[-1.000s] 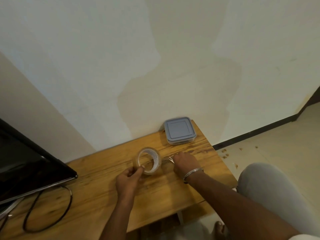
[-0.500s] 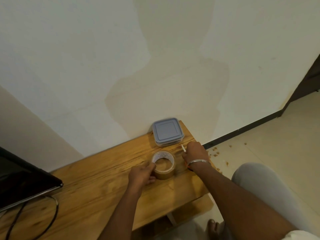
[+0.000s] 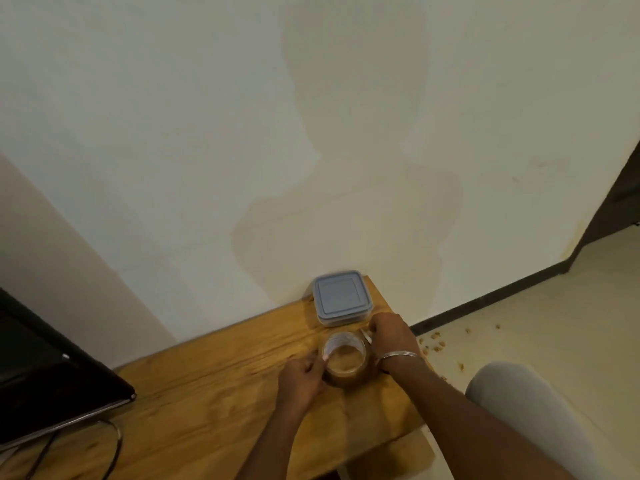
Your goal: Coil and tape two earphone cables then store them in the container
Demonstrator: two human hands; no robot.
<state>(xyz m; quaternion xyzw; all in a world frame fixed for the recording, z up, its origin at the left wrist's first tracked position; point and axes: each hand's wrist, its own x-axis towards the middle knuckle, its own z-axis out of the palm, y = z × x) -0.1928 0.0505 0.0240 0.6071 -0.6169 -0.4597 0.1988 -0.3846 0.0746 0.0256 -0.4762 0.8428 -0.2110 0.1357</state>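
Note:
A roll of clear tape lies flat on the wooden table. My left hand grips the roll's left side. My right hand holds its right side, fingers curled, and pinches a small white thing, possibly the tape's end or an earphone cable. Just behind the roll, against the wall, sits the square container with its grey lid on. No earphone cable shows plainly.
A black monitor stands at the left with a black cable looping below it. The table's right edge is close to my right hand. A knee in grey cloth is at lower right; crumbs lie on the floor.
The view swung right and up. The tape roll went from tilted up on its edge to lying flat, nearer the container. My right hand moved right, then back against the roll.

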